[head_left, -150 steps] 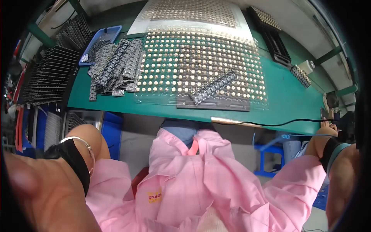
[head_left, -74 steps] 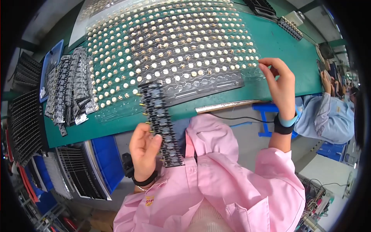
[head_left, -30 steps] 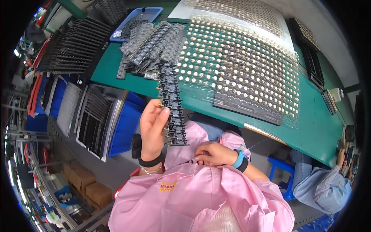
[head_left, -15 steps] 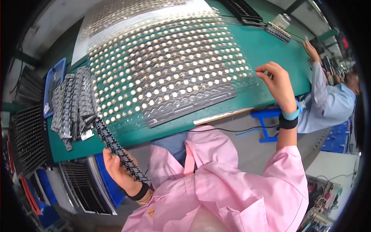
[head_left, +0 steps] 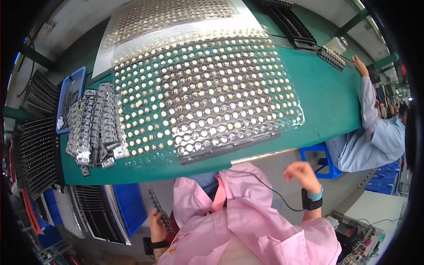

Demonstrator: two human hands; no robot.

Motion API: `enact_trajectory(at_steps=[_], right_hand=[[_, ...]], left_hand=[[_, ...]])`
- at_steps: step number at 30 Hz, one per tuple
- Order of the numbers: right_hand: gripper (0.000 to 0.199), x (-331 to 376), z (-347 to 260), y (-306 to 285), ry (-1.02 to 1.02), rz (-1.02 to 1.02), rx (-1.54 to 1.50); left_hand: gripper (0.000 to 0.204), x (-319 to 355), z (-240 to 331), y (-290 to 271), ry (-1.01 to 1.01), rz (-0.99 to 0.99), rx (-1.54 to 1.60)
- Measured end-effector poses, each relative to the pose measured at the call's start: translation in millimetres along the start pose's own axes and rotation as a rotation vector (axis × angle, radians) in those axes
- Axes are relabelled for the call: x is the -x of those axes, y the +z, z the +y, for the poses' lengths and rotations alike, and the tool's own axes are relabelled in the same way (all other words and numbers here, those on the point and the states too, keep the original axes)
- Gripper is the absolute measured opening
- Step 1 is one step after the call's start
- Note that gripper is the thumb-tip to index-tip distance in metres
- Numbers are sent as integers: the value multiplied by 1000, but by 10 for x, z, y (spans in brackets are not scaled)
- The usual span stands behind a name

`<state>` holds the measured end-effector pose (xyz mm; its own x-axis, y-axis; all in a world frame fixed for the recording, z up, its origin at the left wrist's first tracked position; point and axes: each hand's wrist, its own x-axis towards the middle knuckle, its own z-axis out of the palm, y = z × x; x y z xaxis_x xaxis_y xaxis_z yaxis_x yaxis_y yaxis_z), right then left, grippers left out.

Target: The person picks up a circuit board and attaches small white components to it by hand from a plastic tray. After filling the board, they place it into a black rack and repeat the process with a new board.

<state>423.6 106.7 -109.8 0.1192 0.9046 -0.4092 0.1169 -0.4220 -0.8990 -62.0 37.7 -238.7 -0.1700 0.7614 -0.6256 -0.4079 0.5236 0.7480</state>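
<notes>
Low at the left, beside my body, my left hand [head_left: 156,226] is closed around a narrow black segmented strip [head_left: 159,209] that stands tilted. My right hand [head_left: 303,174] is past the table's front edge with its fingers curled inward; whatever they may hold cannot be made out. A large clear blister tray [head_left: 198,146] covers the middle of the green table, with rows of small round pale parts in its pockets. A dark flat panel shows beneath part of it. To the tray's left lies a pile of grey-black segmented strips [head_left: 93,126].
A blue bin [head_left: 82,76] stands behind the strip pile. Black racks [head_left: 37,145] line the left side. At the far right are black trays [head_left: 295,27] and a bundle of strips [head_left: 332,58]. A co-worker in blue [head_left: 369,141] sits there by a blue stool [head_left: 324,163].
My left hand has drawn the strip down, away from the pile and towards my body. My right hand has come down from beside the tray to below the table edge, its fingers curling in.
</notes>
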Motion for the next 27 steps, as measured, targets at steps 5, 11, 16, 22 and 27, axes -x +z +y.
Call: enact_trajectory(at_steps=[5,11,16,22,27], right_hand=[[22,-501,1225,-9,596,-188,-15],[31,-1149,3214,239,225,-447,675],[33,-1790,3354,156,165,-406,789],[35,-2322,3038,-2,89,-393,945],[37,-2198,2878,23,-16,-418,1061]], left_hand=[[19,-174,-659,-420,-418,-11,240],[19,-1184,-649,-536,-370,12,114],[20,-2252,-299,-295,-325,25,-25],[21,-2928,-24,42,-268,67,-166],[21,-2671,-103,-103,-195,146,-279]])
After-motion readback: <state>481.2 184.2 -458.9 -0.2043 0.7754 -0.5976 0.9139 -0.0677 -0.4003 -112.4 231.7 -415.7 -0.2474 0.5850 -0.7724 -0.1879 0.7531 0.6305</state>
